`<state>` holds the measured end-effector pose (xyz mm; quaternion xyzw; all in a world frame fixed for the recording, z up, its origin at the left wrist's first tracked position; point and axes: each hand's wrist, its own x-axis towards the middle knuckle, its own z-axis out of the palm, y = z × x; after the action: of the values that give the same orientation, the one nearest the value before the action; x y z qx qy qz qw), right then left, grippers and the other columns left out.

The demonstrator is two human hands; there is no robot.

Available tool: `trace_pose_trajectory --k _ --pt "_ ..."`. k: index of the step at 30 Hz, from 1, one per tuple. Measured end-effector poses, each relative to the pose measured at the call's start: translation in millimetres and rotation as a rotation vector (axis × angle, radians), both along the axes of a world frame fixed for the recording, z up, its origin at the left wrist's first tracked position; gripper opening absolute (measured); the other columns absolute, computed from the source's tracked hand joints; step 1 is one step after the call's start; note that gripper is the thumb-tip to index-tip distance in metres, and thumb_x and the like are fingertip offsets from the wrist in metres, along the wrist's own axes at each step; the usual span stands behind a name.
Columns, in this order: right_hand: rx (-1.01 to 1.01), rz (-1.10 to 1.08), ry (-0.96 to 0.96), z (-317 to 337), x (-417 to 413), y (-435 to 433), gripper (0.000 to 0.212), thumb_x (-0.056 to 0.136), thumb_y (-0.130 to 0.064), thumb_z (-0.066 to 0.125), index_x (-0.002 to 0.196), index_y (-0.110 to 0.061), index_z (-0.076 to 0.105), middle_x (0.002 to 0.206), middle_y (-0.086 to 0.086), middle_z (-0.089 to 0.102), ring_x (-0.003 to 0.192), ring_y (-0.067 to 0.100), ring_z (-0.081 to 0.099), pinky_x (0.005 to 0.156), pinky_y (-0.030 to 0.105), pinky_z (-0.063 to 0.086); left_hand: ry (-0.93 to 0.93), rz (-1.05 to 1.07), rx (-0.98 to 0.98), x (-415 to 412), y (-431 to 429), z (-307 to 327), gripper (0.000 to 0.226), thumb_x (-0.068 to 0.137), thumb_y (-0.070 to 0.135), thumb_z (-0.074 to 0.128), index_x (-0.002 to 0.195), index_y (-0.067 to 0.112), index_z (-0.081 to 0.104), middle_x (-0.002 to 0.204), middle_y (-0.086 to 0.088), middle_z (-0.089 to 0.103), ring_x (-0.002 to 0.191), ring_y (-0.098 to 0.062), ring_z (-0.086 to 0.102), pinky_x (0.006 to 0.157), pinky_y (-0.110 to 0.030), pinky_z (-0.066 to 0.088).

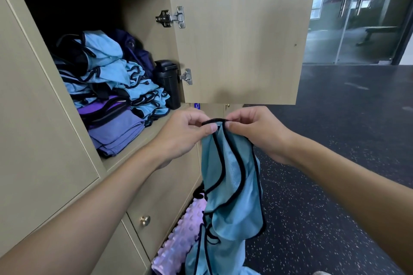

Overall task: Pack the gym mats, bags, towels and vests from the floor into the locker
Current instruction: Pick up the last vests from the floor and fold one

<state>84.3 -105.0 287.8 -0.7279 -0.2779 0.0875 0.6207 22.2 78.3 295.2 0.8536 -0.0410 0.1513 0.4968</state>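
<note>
A light blue vest (230, 185) with black trim hangs in front of me. My left hand (185, 134) and my right hand (252, 131) both pinch its black top edge, close together, just below the open locker door (241, 35). The open locker compartment (143, 138) at upper left holds a pile of blue vests (107, 67) on top of folded purple towels (116, 134), with a dark purple bag (136, 51) behind. More blue fabric (223, 257) lies on the floor below the hanging vest.
A black container (167, 82) stands at the compartment's right wall. A lilac knobbed foam roller (178, 243) lies on the floor against the lower lockers. Closed locker doors with brass knobs (145, 220) sit below. Dark speckled floor (335, 163) stretches right toward a glass wall.
</note>
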Motion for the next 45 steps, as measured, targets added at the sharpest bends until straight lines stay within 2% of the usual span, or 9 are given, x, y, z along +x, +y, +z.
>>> trace_pose_trajectory --k 11,16,20,24,26,33,37,41,45 --pt "-0.157 -0.030 -0.136 3.6 1.8 -7.4 0.011 0.093 -0.015 0.066 0.092 -0.007 0.074 0.090 0.012 0.075 0.082 0.031 0.071 0.081 0.043 0.060 -0.111 0.140 -0.144 0.7 3.1 7.8 0.016 0.097 0.013 0.063 0.083 0.005 0.066 0.089 -0.030 0.068 0.073 -0.021 0.057 0.069 -0.033 0.048" --pt "-0.024 0.038 0.020 4.7 -3.9 -5.3 0.023 0.100 -0.030 0.054 0.108 -0.013 0.067 0.087 0.000 0.072 0.083 0.013 0.066 0.089 0.035 0.052 -0.127 0.118 -0.130 -0.1 5.0 10.9 0.014 0.098 0.013 0.061 0.085 0.014 0.067 0.087 -0.019 0.072 0.075 -0.017 0.060 0.071 -0.027 0.050" --pt "-0.129 0.097 -0.056 4.7 -8.3 0.9 0.041 0.085 -0.026 0.076 0.123 -0.024 0.060 0.102 0.002 0.073 0.093 0.009 0.069 0.090 0.026 0.050 -0.136 0.065 -0.084 -2.8 -1.8 13.8 0.012 0.096 0.011 0.064 0.086 0.014 0.069 0.079 -0.003 0.075 0.069 -0.009 0.065 0.066 -0.022 0.053" --pt "-0.196 0.108 -0.115 0.9 -12.0 5.9 0.005 0.090 -0.008 0.070 0.089 -0.013 0.071 0.081 0.003 0.071 0.069 0.007 0.064 0.068 0.021 0.053 -0.187 0.090 -0.124 -3.9 -3.9 19.7 0.016 0.097 0.008 0.062 0.083 0.013 0.067 0.075 0.000 0.073 0.068 -0.009 0.064 0.067 -0.023 0.053" --pt "-0.217 0.067 -0.110 -0.7 -11.3 4.8 0.016 0.093 -0.009 0.066 0.078 -0.012 0.066 0.073 0.001 0.064 0.061 0.006 0.056 0.059 0.019 0.047 -0.203 0.119 -0.144 -2.9 1.9 21.4 0.017 0.097 0.008 0.061 0.082 0.012 0.065 0.076 -0.006 0.069 0.071 -0.014 0.061 0.071 -0.031 0.051" --pt "-0.222 0.055 -0.128 3.1 -5.9 0.8 0.014 0.093 -0.012 0.067 0.080 -0.010 0.070 0.077 0.013 0.068 0.069 0.016 0.055 0.066 0.034 0.045 -0.063 0.201 0.051 -1.9 29.9 20.4 0.005 0.094 0.018 0.069 0.096 0.022 0.067 0.097 0.004 0.070 0.088 -0.008 0.063 0.091 -0.030 0.051" --pt "-0.189 0.077 -0.185 6.7 -9.5 6.6 0.016 0.092 -0.011 0.069 0.077 -0.017 0.070 0.063 -0.005 0.062 0.058 0.006 0.048 0.057 0.021 0.039 0.176 -0.108 0.082 -7.4 17.7 8.7 0.044 0.082 0.021 0.082 0.122 0.018 0.063 0.110 0.005 0.075 0.099 -0.003 0.069 0.089 -0.018 0.052" --pt "-0.168 0.082 -0.175 6.0 -10.7 9.2 0.014 0.091 -0.014 0.070 0.077 -0.017 0.070 0.068 0.000 0.063 0.061 0.009 0.048 0.055 0.021 0.038 0.144 -0.113 0.202 -5.2 12.0 3.7 0.011 0.094 0.010 0.067 0.089 0.002 0.071 0.069 0.001 0.059 0.061 -0.010 0.047 0.054 -0.020 0.038" --pt "-0.193 0.089 -0.098 6.9 -4.0 -0.3 0.010 0.090 -0.015 0.071 0.087 -0.006 0.073 0.083 0.016 0.072 0.071 0.016 0.060 0.068 0.031 0.048 0.062 0.031 0.142 -2.2 27.3 10.4 0.011 0.095 0.009 0.065 0.091 0.008 0.076 0.091 -0.016 0.074 0.078 -0.013 0.059 0.077 -0.032 0.048"
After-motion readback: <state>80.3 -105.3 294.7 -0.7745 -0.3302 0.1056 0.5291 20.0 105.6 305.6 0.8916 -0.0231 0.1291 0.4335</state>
